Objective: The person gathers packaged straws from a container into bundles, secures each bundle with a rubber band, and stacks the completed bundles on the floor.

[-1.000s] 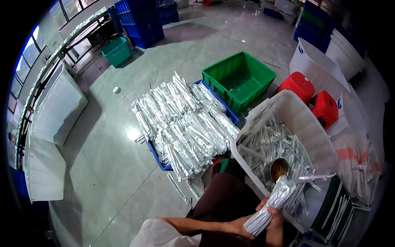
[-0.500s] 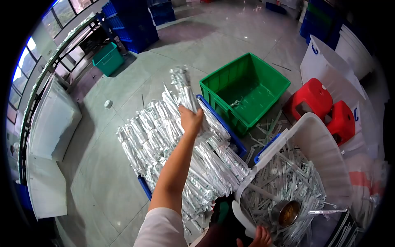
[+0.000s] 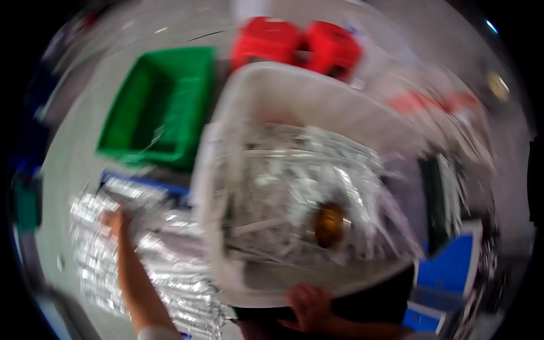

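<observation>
The whole view is smeared by motion. My left hand (image 3: 116, 221) lies at the upper part of a pile of slim, silver-wrapped packets (image 3: 164, 249); blur hides whether its fingers grip any of them. A blue crate (image 3: 144, 184) shows its edge behind the pile. My right hand (image 3: 310, 309) touches the near rim of a big white bin (image 3: 243, 294), thumb apart from the fingers, holding nothing visible. Inside the bin are many loose, clear-and-white thin packets (image 3: 294, 175). On them rests a round metal cup (image 3: 328, 225) with an amber-coloured inside.
A green crate (image 3: 207, 102) stands on the floor beyond the silver pile. Two red stools (image 3: 266, 42) are behind the bin. At the right lie whitish sacks with a red band (image 3: 416, 102) and a blue-and-white box (image 3: 450, 263).
The view has swung right, bringing the white bin to the middle. My left hand, which held a bundle of silver packets up, is now low at the pile. My right hand now touches the bin rim.
</observation>
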The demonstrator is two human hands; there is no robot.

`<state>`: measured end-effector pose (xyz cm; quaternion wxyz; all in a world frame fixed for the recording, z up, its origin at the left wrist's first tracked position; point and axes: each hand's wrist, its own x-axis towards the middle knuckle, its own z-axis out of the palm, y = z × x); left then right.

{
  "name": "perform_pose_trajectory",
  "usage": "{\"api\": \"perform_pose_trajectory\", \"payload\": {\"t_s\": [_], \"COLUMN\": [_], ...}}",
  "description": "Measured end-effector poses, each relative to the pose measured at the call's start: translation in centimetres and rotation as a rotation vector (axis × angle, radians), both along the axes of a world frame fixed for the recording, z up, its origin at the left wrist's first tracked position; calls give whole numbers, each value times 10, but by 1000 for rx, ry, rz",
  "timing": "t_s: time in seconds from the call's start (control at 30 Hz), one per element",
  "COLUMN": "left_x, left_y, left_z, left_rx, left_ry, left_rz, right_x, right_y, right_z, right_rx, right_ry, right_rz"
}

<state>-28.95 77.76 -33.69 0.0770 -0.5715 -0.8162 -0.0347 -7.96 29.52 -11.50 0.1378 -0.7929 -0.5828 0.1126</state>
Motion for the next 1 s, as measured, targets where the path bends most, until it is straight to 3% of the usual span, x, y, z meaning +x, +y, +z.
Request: {"api": "perform_pose_trajectory", "payload": {"t_s": [0.07,0.13,0.27,0.4,0.47,0.57,0.67,0.93,1.0], "left_x": [-14,8,25,65,88,119,129,129,131], "left_y": [-15,-79,-221,-357,-403,-424,-417,-407,-406], "left_z": [8,79,149,221,224,216,217,217,216], "left_rx": [9,95,365,388,283,92,7,-55,-43], "left_ry": [-2,-208,-572,-678,-623,-416,-409,-350,-380], "left_rz": [12,-137,-674,-879,-888,-1102,-1093,-1152,-1134], "right_x": [4,8,40,167,235,288,303,332,321], "right_y": [-10,-9,-29,-56,-57,-54,-51,-83,-83], "right_z": [0,10,15,-2,-35,-78,-100,-103,-107], "right_rx": [26,60,399,163,-239,-540,-623,-858,-780], "right_ry": [8,79,526,66,39,181,304,376,398], "right_rz": [6,-7,-90,-509,-781,-1045,-1158,-1053,-1136]}}
